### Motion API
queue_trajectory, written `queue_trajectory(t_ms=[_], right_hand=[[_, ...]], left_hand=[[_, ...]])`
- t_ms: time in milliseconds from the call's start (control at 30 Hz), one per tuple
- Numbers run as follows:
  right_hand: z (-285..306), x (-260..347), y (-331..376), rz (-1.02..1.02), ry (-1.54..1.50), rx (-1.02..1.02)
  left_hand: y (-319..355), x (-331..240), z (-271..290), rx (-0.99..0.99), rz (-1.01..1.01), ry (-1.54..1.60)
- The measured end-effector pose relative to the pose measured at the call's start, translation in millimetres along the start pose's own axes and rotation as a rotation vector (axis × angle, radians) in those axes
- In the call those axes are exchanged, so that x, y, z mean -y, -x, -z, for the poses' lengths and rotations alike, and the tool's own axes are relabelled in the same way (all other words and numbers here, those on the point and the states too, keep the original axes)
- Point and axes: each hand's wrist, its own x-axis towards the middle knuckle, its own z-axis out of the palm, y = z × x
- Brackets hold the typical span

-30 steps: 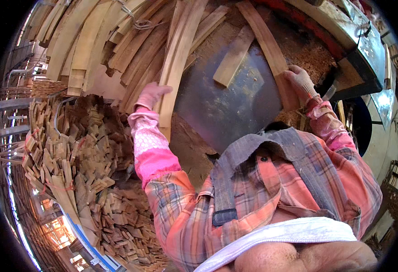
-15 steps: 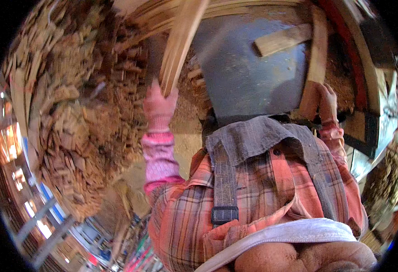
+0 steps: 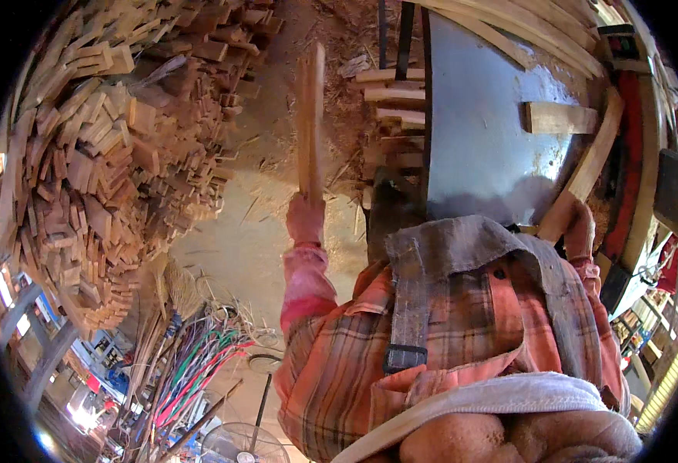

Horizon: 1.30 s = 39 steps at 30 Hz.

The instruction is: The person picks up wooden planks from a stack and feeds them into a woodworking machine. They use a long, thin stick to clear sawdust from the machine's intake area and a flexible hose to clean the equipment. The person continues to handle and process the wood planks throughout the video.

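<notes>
My left hand (image 3: 306,218) is closed around the near end of a long wooden plank (image 3: 310,123). The plank points away from me, over the floor to the left of a grey metal work table (image 3: 478,116). At the table's right side, my right hand (image 3: 579,230) is closed on the near end of another wooden plank (image 3: 592,158), a slightly curved-looking one that runs forward along the edge. Some of its fingers are hidden. Between the far boards and this plank, a short wooden board (image 3: 561,118) lies flat on the table.
A big heap of cut wood pieces (image 3: 100,170) rises on the left. Long boards (image 3: 524,31) lie across the table's far end. Sticks of wood (image 3: 397,95) stick out beside its left edge. A broom (image 3: 181,289), coloured strips (image 3: 200,370) and a fan (image 3: 242,446) are at lower left.
The left plank has swung from leaning toward the table's far end to pointing straight ahead over the floor. My view has turned, shifting the table rightward. My right hand still grips its plank.
</notes>
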Motion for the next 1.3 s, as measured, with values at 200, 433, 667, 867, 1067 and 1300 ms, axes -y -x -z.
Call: queue_trajectory(t_ms=[200,433,667,867,1067,1300], right_hand=[[-5.3,22.5,23.7,-0.189,-0.145,-0.08],[-24.2,63.8,37.7,-0.251,-0.287,-0.157],[-33.8,86.0,3.6,-0.371,-0.361,-0.326],[-13.2,86.5,42.5,-0.358,-0.414,-0.401],[-56.7,64.4,83.1,-0.534,-0.73,-0.447],[-58.5,31.4,26.3,-0.354,-0.923,-0.136]], left_hand=[[-127.3,-67.6,31.8,-0.121,-0.132,-0.08],[-231.6,-206.9,42.8,-0.025,-0.334,-0.205],[-209.7,-275.5,72.7,-0.131,-0.485,-0.159],[-78.3,-282.0,117.0,-0.361,-0.597,0.247],[72.0,-319.7,112.4,-0.144,-0.897,0.804],[192.3,-431.1,36.6,0.248,-1.824,0.189]])
